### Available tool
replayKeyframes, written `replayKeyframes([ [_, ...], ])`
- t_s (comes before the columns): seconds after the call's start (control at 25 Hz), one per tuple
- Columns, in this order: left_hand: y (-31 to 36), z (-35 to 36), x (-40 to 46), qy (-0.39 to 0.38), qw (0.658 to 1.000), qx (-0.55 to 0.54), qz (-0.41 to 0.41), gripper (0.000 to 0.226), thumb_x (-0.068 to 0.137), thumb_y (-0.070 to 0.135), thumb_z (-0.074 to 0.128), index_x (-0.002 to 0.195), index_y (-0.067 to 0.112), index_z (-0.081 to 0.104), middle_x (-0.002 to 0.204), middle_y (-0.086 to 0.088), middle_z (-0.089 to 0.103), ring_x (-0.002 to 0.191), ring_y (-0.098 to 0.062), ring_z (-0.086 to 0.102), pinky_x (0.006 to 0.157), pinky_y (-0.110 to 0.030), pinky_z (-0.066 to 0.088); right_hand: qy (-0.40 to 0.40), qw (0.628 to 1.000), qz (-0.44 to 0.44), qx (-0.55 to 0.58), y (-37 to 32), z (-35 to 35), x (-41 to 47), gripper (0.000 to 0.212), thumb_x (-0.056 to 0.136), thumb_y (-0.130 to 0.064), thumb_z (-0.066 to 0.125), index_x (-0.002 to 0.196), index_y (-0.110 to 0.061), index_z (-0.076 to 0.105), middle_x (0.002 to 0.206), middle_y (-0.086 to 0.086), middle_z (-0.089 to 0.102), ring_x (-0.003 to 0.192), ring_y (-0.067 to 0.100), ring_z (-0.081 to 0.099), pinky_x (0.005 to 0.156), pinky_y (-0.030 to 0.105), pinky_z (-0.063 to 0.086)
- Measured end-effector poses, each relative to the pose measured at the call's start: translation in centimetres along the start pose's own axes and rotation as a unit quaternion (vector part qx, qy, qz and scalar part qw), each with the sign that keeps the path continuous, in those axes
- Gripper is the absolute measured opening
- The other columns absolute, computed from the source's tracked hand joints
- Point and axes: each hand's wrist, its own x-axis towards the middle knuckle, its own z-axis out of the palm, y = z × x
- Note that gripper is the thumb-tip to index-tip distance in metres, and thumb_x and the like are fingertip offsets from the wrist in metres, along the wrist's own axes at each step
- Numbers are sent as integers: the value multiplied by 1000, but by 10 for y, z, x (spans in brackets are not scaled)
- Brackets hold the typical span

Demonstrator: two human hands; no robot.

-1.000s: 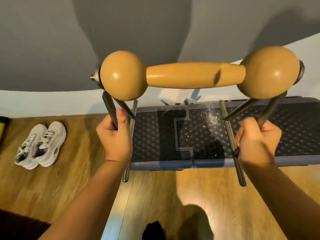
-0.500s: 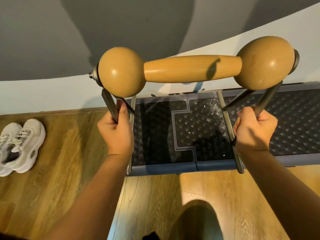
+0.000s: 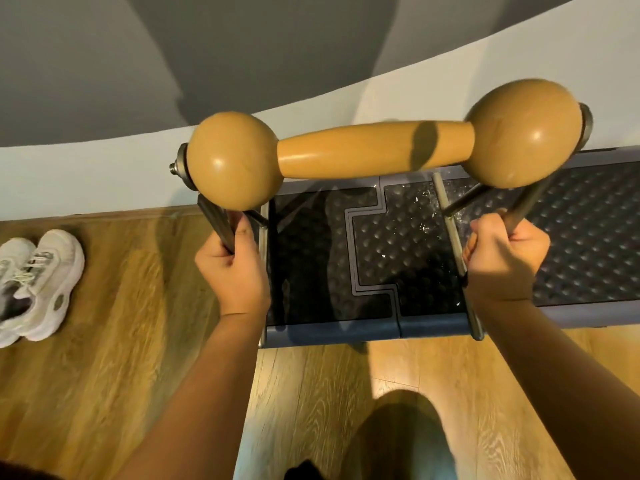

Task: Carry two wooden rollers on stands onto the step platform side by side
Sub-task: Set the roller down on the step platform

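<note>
Gripping the metal stand (image 3: pixel 453 244) with left hand (image 3: pixel 235 268) and right hand (image 3: pixel 502 261), fingers curled round its uprights, holding the wooden roller (image 3: pixel 377 150) crosswise above the step platform (image 3: pixel 588 237), level between both hands.

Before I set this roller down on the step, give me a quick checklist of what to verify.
1. Left hand grips the stand's left leg: ok.
2. Right hand grips the right leg: ok.
3. Wooden roller level: not ok, its right end rides higher.
4. Step platform bare where the stand would land: ok, only pale specks there.
5. Stand's feet touching the platform: cannot tell.
6. Sneakers out of the way: ok, on the floor off to the left.
</note>
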Motion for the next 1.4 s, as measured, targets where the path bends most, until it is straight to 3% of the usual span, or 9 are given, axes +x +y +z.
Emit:
replayKeyframes([
  [0.4, -20, 5, -2, -1, 1000, -13, -17, 47, 86, 25, 56, 57, 2, 28, 57, -28, 26, 55, -48, 22, 48, -53, 22, -9, 999, 21, 23, 21, -2, 8, 46, 79, -22, 57, 63, 9, 27, 61, 36, 23, 56, 53, 23, 56, 49, 12],
  [0.64, -22, 2, -7, -4, 999, 17, -40, 40, 86, 16, 51, 57, -5, 31, 58, -32, 28, 54, -49, 23, 48, -50, 21, -38, 999, -10, 8, 36, -9, 8, 41, 86, -13, 55, 60, -4, 25, 57, 30, 21, 55, 49, 19, 47, 51, 20],
  [0.8, -22, -1, -9, -14, 998, 21, -53, 37, 89, 16, 51, 60, -2, 36, 62, -22, 32, 60, -37, 26, 55, -46, 19, -59, 995, -14, -74, 33, -19, 4, 39, 94, -15, 56, 63, 4, 42, 57, 31, 42, 58, 53, 41, 54, 59, 39],
  [0.88, -17, -5, -10, -34, 995, 51, -82, 36, 90, 15, 52, 64, -6, 39, 66, -17, 38, 63, -31, 31, 56, -43, 21, -86, 987, -31, -129, 25, -26, -4, 29, 98, -21, 59, 77, 0, 58, 66, 19, 61, 69, 38, 62, 71, 48, 54],
  [1.0, -5, -15, -10, -65, 980, 145, -116, 42, 97, 25, 63, 77, -10, 51, 66, -14, 48, 62, -25, 46, 58, -37, 38, -115, 973, 18, -202, 12, -35, -19, 26, 97, -33, 65, 114, -14, 61, 86, -9, 72, 84, 5, 68, 78, 23, 52],
  [1.12, 17, -23, -20, -128, 956, 210, -158, 29, 97, 35, 70, 109, 9, 65, 97, -2, 72, 91, -13, 69, 83, -40, 58, -194, 929, 146, -279, 1, -47, -40, 64, 99, -39, 65, 154, -22, 38, 139, 0, 65, 126, 20, 61, 104, 43, 50],
  [1.2, 37, -31, -33, -161, 935, 221, -228, 58, 98, 32, 70, 148, 20, 45, 135, -3, 64, 125, -19, 61, 107, -45, 51, -250, 889, 208, -323, -16, -52, -57, 77, 101, -41, 63, 164, -21, 23, 162, 7, 45, 145, 33, 46, 114, 49, 42],
  [1.28, 62, -39, -50, -174, 912, 240, -282, 79, 100, 31, 67, 164, 24, 21, 157, -6, 48, 144, -24, 45, 118, -48, 40, -286, 867, 220, -344, -41, -55, -72, 74, 104, -43, 57, 166, -20, 22, 161, 7, 44, 140, 30, 48, 108, 40, 43],
  [1.4, 115, -45, -64, -173, 904, 246, -306, 72, 103, 35, 60, 164, 22, 25, 161, -1, 43, 149, -22, 38, 116, -43, 37, -347, 857, 184, -334, -103, -55, -82, 64, 106, -44, 54, 163, -26, 32, 130, 0, 62, 104, 13, 59, 80, 17, 45],
])
